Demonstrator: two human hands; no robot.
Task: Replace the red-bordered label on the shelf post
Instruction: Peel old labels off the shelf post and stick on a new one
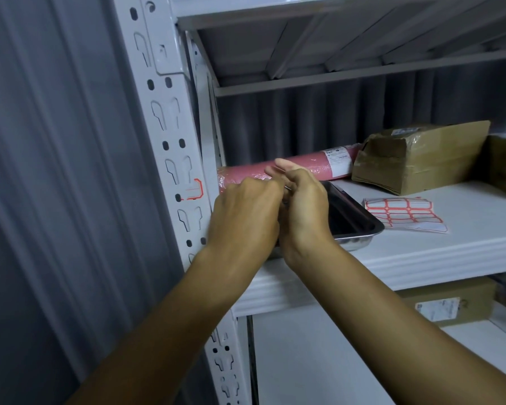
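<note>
The label (194,189) is seen left of centre in the frame, stuck on the white post (170,133) just above shelf (421,252) level; only part of its red border shows, wrapped round the post's edge, and it looks torn or half removed. Its long axis is judged to run across the post, roughly level.

Both hands are held together at the centre of the frame, above the near end of a dark metal tray (354,217). The left hand (246,217) is curled, its fingers drawn in toward the right hand (304,211), whose fingers are also curled. Something small and thin appears to be pinched between the two, possibly a slim metal tool or a scrap of label; which one cannot be told.

The label lies to the left of the fingers and slightly above the left knuckles, close by but not touched. The left hand is the nearer, so a short move left would be called for.

A sheet of spare labels (403,213) lies on the shelf right of the tray.
</note>
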